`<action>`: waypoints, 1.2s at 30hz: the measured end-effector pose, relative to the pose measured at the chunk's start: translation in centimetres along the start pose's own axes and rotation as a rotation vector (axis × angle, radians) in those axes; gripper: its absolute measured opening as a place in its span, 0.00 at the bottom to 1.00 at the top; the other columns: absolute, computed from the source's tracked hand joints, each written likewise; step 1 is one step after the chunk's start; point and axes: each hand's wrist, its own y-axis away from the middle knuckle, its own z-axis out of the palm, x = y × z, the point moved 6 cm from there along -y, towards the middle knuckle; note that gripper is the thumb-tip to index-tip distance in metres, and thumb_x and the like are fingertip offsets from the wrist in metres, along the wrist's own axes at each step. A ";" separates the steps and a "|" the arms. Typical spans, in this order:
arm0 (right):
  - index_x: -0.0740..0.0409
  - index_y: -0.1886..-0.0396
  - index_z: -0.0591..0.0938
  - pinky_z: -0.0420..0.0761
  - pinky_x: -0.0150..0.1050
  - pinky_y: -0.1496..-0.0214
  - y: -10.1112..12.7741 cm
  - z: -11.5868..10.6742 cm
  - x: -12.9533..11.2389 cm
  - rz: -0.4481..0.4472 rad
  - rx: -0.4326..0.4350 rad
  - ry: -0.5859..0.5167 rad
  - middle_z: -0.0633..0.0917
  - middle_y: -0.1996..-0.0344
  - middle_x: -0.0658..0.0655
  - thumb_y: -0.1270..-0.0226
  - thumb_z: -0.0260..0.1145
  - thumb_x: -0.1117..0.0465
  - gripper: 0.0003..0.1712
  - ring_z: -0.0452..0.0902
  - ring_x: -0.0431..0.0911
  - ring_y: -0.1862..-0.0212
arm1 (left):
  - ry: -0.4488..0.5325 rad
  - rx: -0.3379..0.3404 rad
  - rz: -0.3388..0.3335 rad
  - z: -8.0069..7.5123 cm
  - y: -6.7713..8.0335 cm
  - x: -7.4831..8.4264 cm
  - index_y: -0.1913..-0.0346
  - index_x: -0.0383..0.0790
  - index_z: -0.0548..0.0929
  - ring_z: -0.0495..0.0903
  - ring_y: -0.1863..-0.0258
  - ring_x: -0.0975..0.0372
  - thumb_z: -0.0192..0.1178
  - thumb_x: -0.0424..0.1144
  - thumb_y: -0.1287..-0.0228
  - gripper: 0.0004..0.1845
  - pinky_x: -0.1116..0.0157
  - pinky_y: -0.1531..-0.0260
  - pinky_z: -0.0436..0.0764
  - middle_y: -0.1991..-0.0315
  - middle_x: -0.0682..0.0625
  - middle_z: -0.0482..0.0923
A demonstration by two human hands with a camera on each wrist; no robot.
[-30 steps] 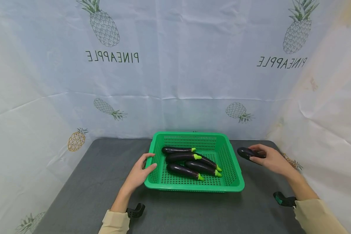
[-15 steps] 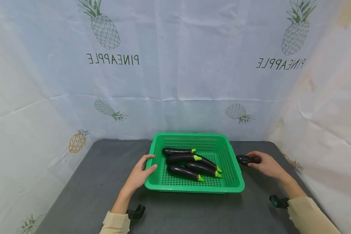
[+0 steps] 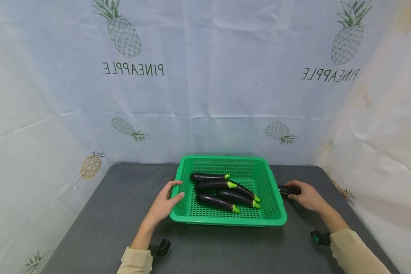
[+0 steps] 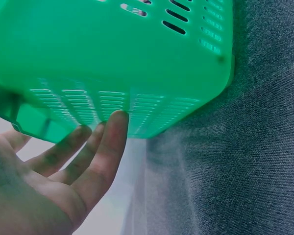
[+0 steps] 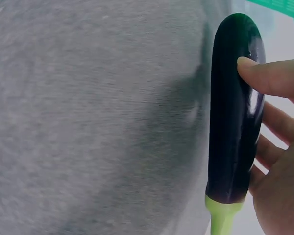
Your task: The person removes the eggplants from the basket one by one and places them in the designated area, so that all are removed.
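A green slotted basket (image 3: pixel 275 198) sits mid-table with several dark eggplants (image 3: pixel 214 200) lying inside. My left hand (image 3: pixel 166 201) rests against the basket's left wall, thumb on the rim, fingers (image 4: pixel 105 142) straight along the outside of the basket (image 4: pixel 112 54). My right hand (image 3: pixel 305 196) grips a further eggplant (image 3: pixel 283 190) just right of the basket. In the right wrist view that eggplant (image 5: pixel 232 112) is dark purple with a green stem end, thumb across it and fingers behind, held just above the grey cloth.
Grey cloth (image 3: pixel 106 213) covers the table. Pale pineapple-print sheets (image 3: pixel 205 76) hang behind and on both sides. A black clamp (image 3: pixel 159 247) and a green-tipped clamp (image 3: pixel 319 238) sit at the near edge, by my sleeves.
My right hand has carried the eggplant left and toward me, closer to the basket's right wall. The left hand stayed on the basket.
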 end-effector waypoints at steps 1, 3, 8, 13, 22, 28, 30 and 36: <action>0.65 0.41 0.80 0.78 0.54 0.56 0.0 0.1 0.0 -0.003 -0.003 0.005 0.83 0.49 0.66 0.32 0.70 0.66 0.21 0.79 0.61 0.50 | 0.002 0.000 0.000 0.0 0.0 0.0 0.28 0.43 0.69 0.78 0.41 0.49 0.62 0.45 0.25 0.28 0.55 0.52 0.81 0.35 0.39 0.74; 0.65 0.41 0.80 0.78 0.56 0.55 0.0 0.4 0.2 0.000 -0.008 0.006 0.83 0.49 0.66 0.32 0.70 0.66 0.21 0.79 0.62 0.49 | 0.000 -0.001 0.000 0.0 0.0 0.0 0.28 0.42 0.69 0.78 0.40 0.48 0.62 0.45 0.25 0.28 0.55 0.51 0.80 0.34 0.39 0.73; 0.65 0.41 0.81 0.79 0.58 0.54 0.2 0.2 0.1 -0.001 -0.002 -0.001 0.82 0.47 0.67 0.32 0.70 0.66 0.21 0.78 0.66 0.46 | -0.014 -0.001 0.002 0.0 0.0 0.2 0.27 0.41 0.68 0.77 0.39 0.48 0.62 0.46 0.25 0.29 0.54 0.50 0.80 0.33 0.40 0.72; 0.66 0.40 0.79 0.78 0.63 0.50 0.4 -0.5 -0.6 -0.008 -0.003 -0.014 0.81 0.44 0.70 0.31 0.69 0.66 0.21 0.75 0.70 0.41 | -0.017 0.001 0.006 0.0 0.0 0.3 0.27 0.41 0.69 0.77 0.38 0.48 0.61 0.45 0.25 0.28 0.54 0.50 0.80 0.33 0.40 0.72; 0.66 0.39 0.79 0.77 0.64 0.45 0.6 -1.5 -2.1 -0.007 0.017 -0.012 0.81 0.43 0.69 0.28 0.69 0.61 0.23 0.74 0.68 0.40 | -0.011 0.001 0.000 0.0 -0.1 -0.1 0.27 0.41 0.69 0.77 0.40 0.48 0.62 0.45 0.25 0.29 0.54 0.51 0.80 0.34 0.38 0.73; 0.63 0.39 0.80 0.76 0.63 0.43 0.8 -2.8 -3.9 -0.040 0.067 -0.024 0.81 0.44 0.68 0.26 0.67 0.59 0.20 0.76 0.66 0.41 | -0.014 0.006 -0.005 0.0 0.0 0.0 0.28 0.42 0.69 0.78 0.41 0.49 0.61 0.41 0.24 0.27 0.55 0.52 0.81 0.35 0.39 0.73; 0.62 0.39 0.80 0.77 0.62 0.44 0.9 -3.2 -4.5 -0.041 0.080 -0.030 0.82 0.44 0.67 0.25 0.66 0.58 0.19 0.77 0.65 0.42 | -0.016 0.005 -0.003 0.0 0.0 0.1 0.27 0.42 0.69 0.78 0.40 0.48 0.61 0.41 0.24 0.27 0.55 0.52 0.81 0.35 0.39 0.73; 0.62 0.37 0.79 0.79 0.61 0.46 1.0 -4.0 -6.0 -0.034 0.101 -0.050 0.81 0.43 0.65 0.23 0.64 0.56 0.21 0.78 0.64 0.43 | -0.014 0.003 0.002 0.0 0.0 0.2 0.27 0.42 0.69 0.77 0.38 0.47 0.61 0.44 0.25 0.28 0.53 0.50 0.80 0.34 0.39 0.72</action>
